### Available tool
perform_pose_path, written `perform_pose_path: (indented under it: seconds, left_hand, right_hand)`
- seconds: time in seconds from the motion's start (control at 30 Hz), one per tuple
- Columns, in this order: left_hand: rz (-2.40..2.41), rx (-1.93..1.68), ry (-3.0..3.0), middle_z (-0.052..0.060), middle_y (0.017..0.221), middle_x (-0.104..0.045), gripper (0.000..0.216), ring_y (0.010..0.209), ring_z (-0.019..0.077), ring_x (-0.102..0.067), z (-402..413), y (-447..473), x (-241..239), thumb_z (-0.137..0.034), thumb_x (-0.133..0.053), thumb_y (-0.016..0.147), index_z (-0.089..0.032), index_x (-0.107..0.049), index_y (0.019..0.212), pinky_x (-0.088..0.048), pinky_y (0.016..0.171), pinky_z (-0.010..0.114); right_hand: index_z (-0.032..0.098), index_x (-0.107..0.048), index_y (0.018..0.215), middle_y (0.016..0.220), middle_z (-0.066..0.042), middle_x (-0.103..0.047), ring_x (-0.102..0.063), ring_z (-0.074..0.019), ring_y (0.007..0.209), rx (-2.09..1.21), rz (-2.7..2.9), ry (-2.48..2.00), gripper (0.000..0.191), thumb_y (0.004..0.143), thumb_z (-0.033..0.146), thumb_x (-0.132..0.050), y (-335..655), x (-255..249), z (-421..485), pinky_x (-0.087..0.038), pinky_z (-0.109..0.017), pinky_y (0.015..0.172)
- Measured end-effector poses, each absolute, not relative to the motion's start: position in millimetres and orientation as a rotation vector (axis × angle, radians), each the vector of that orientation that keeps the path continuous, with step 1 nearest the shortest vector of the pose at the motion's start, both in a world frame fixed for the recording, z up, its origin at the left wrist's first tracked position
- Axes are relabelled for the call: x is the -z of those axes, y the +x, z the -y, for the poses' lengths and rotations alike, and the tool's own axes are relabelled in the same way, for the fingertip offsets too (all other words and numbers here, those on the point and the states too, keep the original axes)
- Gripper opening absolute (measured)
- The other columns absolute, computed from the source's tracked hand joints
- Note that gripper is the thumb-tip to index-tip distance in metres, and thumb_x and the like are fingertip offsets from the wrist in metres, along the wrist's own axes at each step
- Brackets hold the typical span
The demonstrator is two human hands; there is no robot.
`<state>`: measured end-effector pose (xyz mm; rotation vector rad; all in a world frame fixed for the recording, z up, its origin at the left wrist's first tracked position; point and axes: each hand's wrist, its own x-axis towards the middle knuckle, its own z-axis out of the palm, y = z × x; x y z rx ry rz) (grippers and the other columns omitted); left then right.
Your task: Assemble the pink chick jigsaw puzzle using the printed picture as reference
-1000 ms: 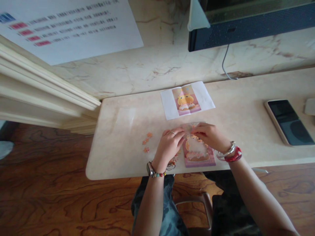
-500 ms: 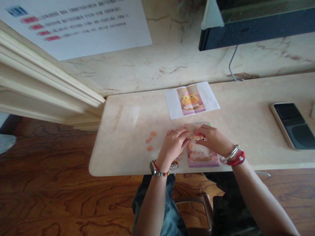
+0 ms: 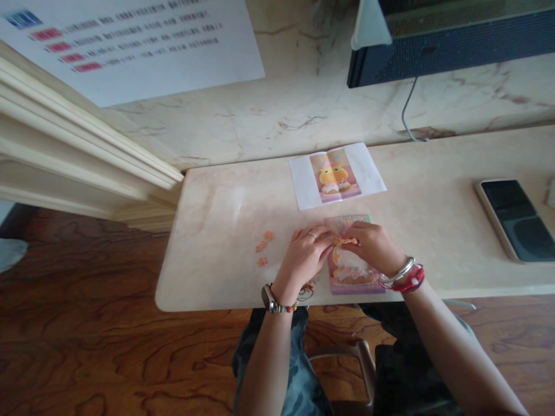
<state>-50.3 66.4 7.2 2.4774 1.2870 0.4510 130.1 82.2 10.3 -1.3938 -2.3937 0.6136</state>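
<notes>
A small jigsaw puzzle (image 3: 353, 274) with a pink border lies on the marble table (image 3: 217, 231) near its front edge. My left hand (image 3: 303, 257) and my right hand (image 3: 375, 245) meet over the puzzle's upper part, fingers curled and pinched together around an orange piece (image 3: 347, 241). Three loose orange pieces (image 3: 263, 248) lie to the left of my left hand. More pieces sit by my left wrist, mostly hidden. A reference sheet (image 3: 337, 175) with a yellow duck picture lies beyond the puzzle.
A smartphone (image 3: 515, 218) lies at the right on the table. A dark monitor (image 3: 451, 40) with a cable (image 3: 405, 115) hangs on the marble wall above. A white poster (image 3: 130, 46) with text is at the upper left. Wooden floor lies below the table edge.
My hands stay over the puzzle's top with only small finger movements. The camera view shifted slightly.
</notes>
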Motion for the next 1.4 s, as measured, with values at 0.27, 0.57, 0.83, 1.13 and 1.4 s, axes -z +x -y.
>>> perform_pose_path:
  seconds: [0.27,0.57,0.83,1.13,1.4]
  left_hand:
    - [-1.294,-0.405,2.525,0.003,0.112,-0.052,0.027,0.113,0.0200,-0.038,-65.7,-51.1,-8.6,-0.020,-0.044,0.081,-0.028,-0.055,0.104,-0.035,0.091,0.040]
    - [-1.443,-0.359,2.519,0.003,0.116,-0.050,0.032,0.117,0.0254,-0.034,-54.3,-40.2,-12.9,-0.014,-0.044,0.079,-0.030,-0.055,0.104,-0.036,0.087,0.043]
    - [-1.469,-0.358,2.547,0.004,0.113,-0.051,0.030,0.115,0.0228,-0.034,-53.1,-37.8,-7.8,-0.010,-0.039,0.079,-0.025,-0.056,0.098,-0.033,0.089,0.042]
    - [-1.485,-0.416,2.525,0.004,0.111,-0.051,0.035,0.115,0.0209,-0.035,-52.8,-42.0,-3.8,-0.005,-0.040,0.076,-0.026,-0.056,0.100,-0.032,0.090,0.042]
    - [-1.450,-0.471,2.474,0.006,0.111,-0.052,0.041,0.112,0.0197,-0.040,-56.0,-43.5,-3.7,-0.004,-0.038,0.076,-0.026,-0.051,0.109,-0.034,0.090,0.043]
  right_hand:
    - [0.017,-0.064,0.077,0.077,-0.006,-0.060,-0.056,-0.0132,0.070,-0.529,2.466,-1.421,0.015,0.078,0.024,-0.052,128.6,-8.7,-79.7,-0.042,-0.024,0.063]
    - [0.015,-0.057,0.100,0.094,-0.010,-0.055,-0.051,-0.0176,0.080,-0.198,2.761,-1.376,0.025,0.078,0.012,-0.044,132.0,-15.6,-61.8,-0.041,-0.028,0.064]
    - [0.018,-0.051,0.113,0.104,-0.010,-0.052,-0.046,-0.0189,0.090,-0.249,2.754,-1.314,0.037,0.078,0.010,-0.038,146.8,-12.5,-59.6,-0.037,-0.031,0.072]
    - [0.023,-0.056,0.107,0.101,-0.008,-0.054,-0.047,-0.0176,0.087,-0.219,2.710,-1.277,0.038,0.076,0.008,-0.040,142.9,-8.5,-54.3,-0.035,-0.029,0.070]
    - [0.020,-0.055,0.108,0.101,-0.009,-0.055,-0.045,-0.0191,0.087,-0.038,2.719,-1.337,0.038,0.075,0.008,-0.040,145.1,-8.1,-56.6,-0.032,-0.030,0.069]
